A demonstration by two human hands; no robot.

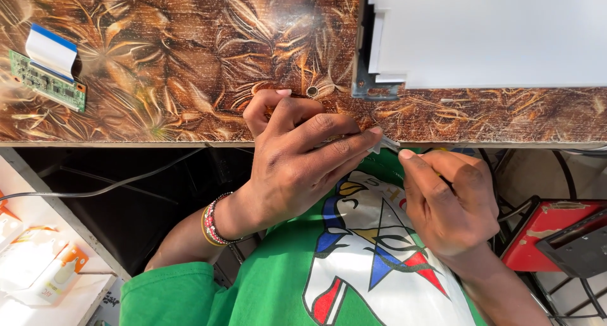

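1. The left hand is curled, its forefinger and thumb pinched shut on a small pale strip that sticks out just past the fingertips, toward 3 o'clock.
2. The strip is thin, flat and whitish-grey, almost translucent; what it is made of cannot be told. It sits at the table's front edge, just right of the picture's centre.
3. The right hand lies at 4 o'clock from the strip, fingers folded in, forefinger tip touching the strip's far end. Something yellowish shows under its fingers, too hidden to identify.
4. Beaded bracelets circle the left wrist.
5. The patterned brown table carries a green circuit board with a white-and-blue ribbon cable at 10 o'clock and a white panel at 1 o'clock.
6. A red case stands at 4 o'clock, below the table.
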